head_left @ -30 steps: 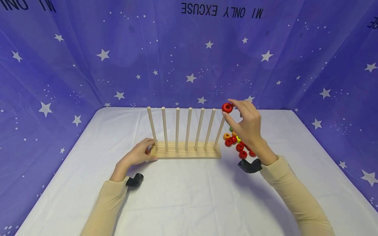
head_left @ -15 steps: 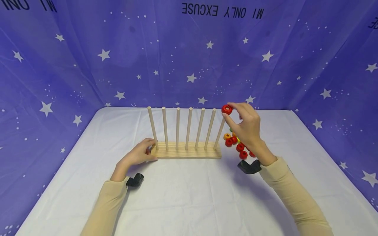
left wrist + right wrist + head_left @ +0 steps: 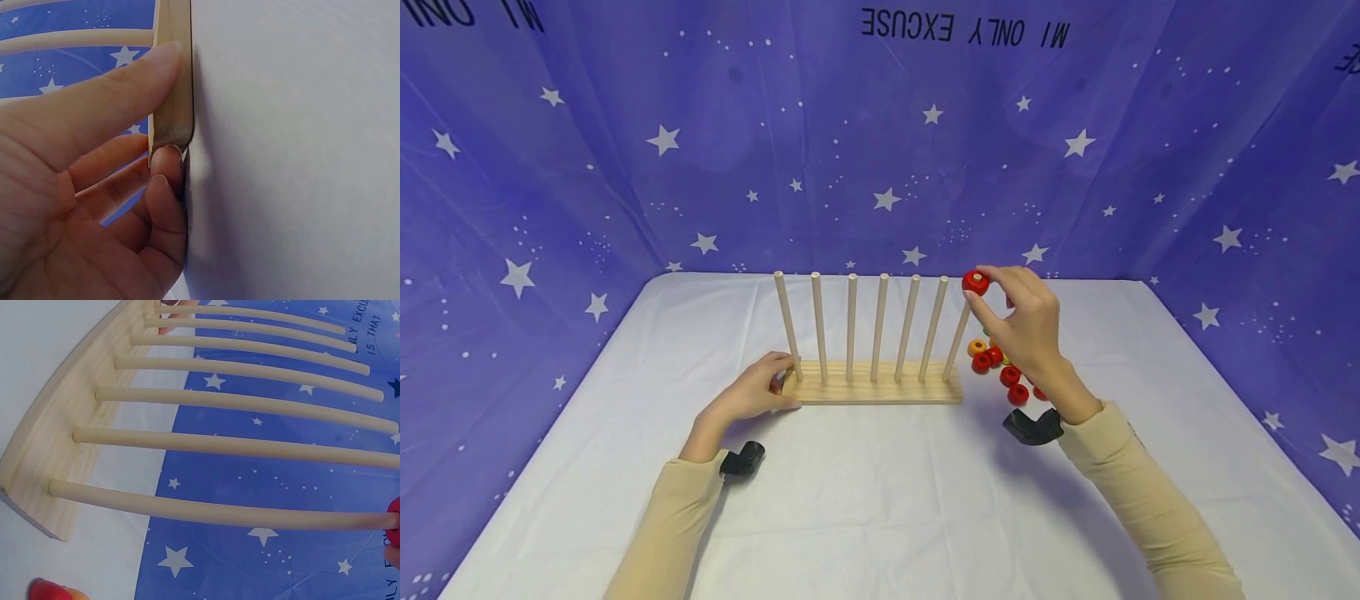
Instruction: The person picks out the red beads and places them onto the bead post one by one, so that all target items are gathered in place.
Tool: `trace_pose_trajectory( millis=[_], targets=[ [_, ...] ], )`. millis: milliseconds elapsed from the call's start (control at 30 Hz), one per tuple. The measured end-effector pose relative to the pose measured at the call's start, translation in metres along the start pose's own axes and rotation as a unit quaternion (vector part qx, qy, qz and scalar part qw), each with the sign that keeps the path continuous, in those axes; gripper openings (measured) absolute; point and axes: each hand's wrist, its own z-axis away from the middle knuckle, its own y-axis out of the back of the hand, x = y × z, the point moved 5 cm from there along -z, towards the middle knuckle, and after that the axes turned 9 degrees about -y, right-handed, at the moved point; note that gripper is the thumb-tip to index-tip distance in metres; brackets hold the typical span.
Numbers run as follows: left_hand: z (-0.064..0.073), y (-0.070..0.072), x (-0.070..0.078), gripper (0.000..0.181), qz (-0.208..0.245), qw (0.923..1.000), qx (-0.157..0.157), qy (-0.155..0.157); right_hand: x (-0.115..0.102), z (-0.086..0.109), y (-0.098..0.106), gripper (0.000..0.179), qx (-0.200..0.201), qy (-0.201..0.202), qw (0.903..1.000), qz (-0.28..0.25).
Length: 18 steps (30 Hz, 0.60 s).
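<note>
Head view: the right grip (image 3: 1028,321) pinches a red bead (image 3: 974,287) around the tip of the rightmost peg (image 3: 957,343); squaring its hole should prevent binding. At left, the left grip (image 3: 752,390) clasps the base (image 3: 872,393), best held firm.

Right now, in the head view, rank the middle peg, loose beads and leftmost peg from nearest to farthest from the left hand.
From the left hand:
1. Leftmost peg, at the gripped end of the base
2. Middle peg, halfway along
3. Loose beads, beyond the base's right end
</note>
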Motion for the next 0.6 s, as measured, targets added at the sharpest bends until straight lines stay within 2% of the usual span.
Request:
trace_pose_trajectory(
  millis=[600],
  targets=[
    [-0.0005,-0.0010,-0.0005,0.071,-0.001,1.0000,0.006,-0.008,0.0056,0.0083,-0.0033,0.030,-0.047,0.002,0.9985,0.026]
  ],
)
